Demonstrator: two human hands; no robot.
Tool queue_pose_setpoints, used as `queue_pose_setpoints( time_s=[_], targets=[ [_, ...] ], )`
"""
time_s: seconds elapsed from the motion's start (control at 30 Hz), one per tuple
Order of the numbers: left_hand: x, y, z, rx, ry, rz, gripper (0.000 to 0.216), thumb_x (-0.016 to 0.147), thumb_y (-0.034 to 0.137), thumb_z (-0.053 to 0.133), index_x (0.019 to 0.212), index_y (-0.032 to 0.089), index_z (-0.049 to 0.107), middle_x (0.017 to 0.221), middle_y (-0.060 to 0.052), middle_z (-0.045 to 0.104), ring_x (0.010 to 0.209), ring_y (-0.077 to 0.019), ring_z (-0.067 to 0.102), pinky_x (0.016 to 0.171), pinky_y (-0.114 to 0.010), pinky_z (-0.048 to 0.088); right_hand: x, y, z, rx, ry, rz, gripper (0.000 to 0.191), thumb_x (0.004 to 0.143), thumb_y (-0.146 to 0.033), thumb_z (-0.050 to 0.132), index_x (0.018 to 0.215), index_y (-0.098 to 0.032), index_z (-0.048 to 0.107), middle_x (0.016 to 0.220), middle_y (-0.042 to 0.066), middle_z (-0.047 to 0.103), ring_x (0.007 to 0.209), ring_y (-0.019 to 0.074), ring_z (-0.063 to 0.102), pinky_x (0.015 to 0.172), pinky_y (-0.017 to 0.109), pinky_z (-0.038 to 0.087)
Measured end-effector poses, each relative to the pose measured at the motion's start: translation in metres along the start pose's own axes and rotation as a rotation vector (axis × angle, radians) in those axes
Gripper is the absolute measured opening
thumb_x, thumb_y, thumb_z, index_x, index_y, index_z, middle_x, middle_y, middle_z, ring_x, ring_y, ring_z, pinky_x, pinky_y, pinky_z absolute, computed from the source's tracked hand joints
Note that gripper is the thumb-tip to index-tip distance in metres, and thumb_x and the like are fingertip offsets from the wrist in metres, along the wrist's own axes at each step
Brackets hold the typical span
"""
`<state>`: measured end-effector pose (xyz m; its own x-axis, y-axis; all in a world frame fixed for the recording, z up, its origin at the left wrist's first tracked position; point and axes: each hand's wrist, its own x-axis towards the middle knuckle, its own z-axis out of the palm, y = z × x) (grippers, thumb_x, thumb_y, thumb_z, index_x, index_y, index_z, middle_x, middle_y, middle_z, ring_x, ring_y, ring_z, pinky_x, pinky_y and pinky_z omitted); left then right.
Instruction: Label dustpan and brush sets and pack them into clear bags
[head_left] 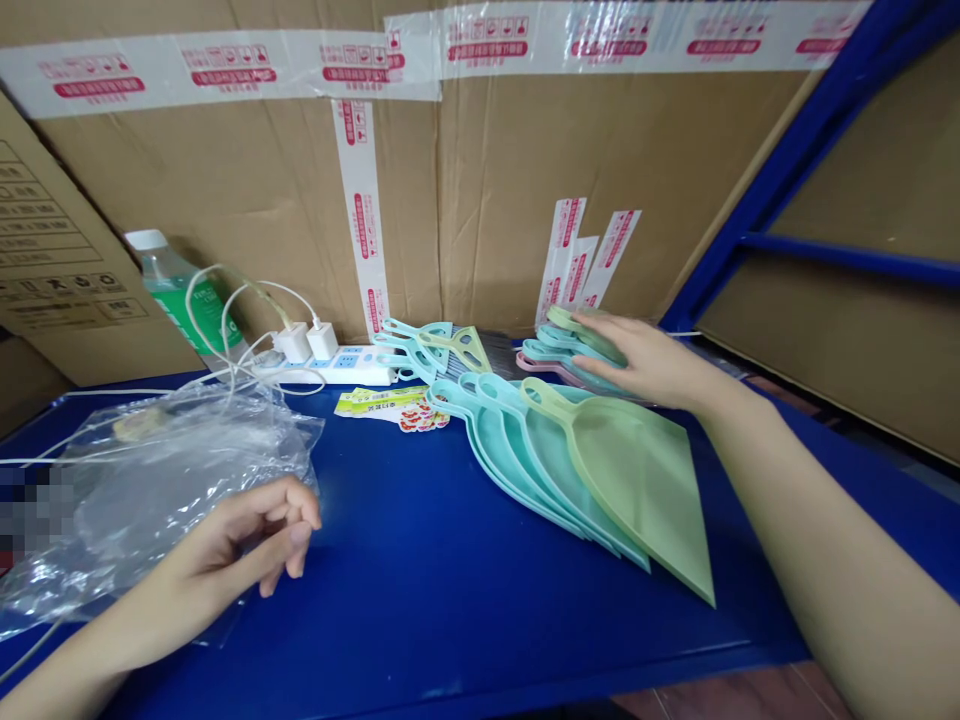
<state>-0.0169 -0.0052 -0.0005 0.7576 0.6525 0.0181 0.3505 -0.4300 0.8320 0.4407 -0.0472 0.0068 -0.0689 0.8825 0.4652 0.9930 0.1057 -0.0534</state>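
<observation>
My left hand [251,535] hovers over the blue table beside the clear plastic bags [187,470], fingers loosely curled and nothing in it. Toward the back right, my right hand [645,355] reaches over a small stack of rounded green, teal and pink pieces [559,350]. Its fingers are stretched out over the stack, and the thumb is below them; whether they touch the top piece is unclear. Between my hands lies an overlapping row of dustpans, teal ones [517,455] beneath a green dustpan [645,470]. Behind them are small brushes [457,350] with teal and green handles and dark bristles.
Colourful paper labels [394,405] lie before a white power strip [360,365] with chargers and looping cables. A green-labelled bottle [187,300] stands at the back left. Taped cardboard [487,180] forms the back wall, and a blue metal frame [780,190] rises at right.
</observation>
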Motion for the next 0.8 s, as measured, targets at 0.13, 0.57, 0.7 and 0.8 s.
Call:
queue_pose_setpoints(
  time_s=[0.13,0.57,0.7,0.8],
  targets=[
    [0.0,0.0,0.0,-0.01,-0.009,-0.004,0.023,0.095,0.042,0.046,0.086,0.026,0.06,0.063,0.004,0.059,0.05,-0.0106,0.053,0.045,-0.02,0.047,0.001,-0.009,-0.003,-0.066,0.084,-0.052,0.061,0.092,-0.057,0.044,0.137,-0.018,0.056,0.134,0.018,0.061,0.124,0.0382,0.056,0.1,0.06,0.045],
    [0.019,0.003,0.011,-0.081,-0.079,-0.027,0.02,0.094,0.038,0.05,0.086,0.021,0.057,0.065,0.004,0.057,0.048,-0.0074,0.047,0.046,-0.018,0.041,0.005,-0.023,-0.002,-0.06,0.192,-0.251,0.035,0.094,-0.042,0.052,0.116,-0.022,0.071,0.122,0.017,0.066,0.109,0.0347,0.059,0.091,0.058,0.048],
    [0.038,0.023,0.026,-0.106,-0.121,-0.013,0.018,0.093,0.035,0.052,0.086,0.019,0.057,0.069,0.003,0.059,0.051,-0.0078,0.049,0.049,-0.019,0.042,0.005,-0.023,-0.001,-0.097,0.129,-0.249,0.036,0.094,-0.036,0.053,0.123,-0.019,0.068,0.133,0.02,0.059,0.119,0.0354,0.057,0.095,0.055,0.049],
    [0.061,0.045,0.044,-0.161,-0.167,0.045,0.017,0.091,0.034,0.054,0.086,0.018,0.055,0.071,0.002,0.058,0.053,-0.0075,0.049,0.05,-0.02,0.043,0.006,-0.024,0.002,-0.114,0.121,-0.252,0.036,0.092,-0.031,0.058,0.125,-0.02,0.067,0.139,0.02,0.055,0.12,0.0363,0.058,0.098,0.056,0.048]
  ],
)
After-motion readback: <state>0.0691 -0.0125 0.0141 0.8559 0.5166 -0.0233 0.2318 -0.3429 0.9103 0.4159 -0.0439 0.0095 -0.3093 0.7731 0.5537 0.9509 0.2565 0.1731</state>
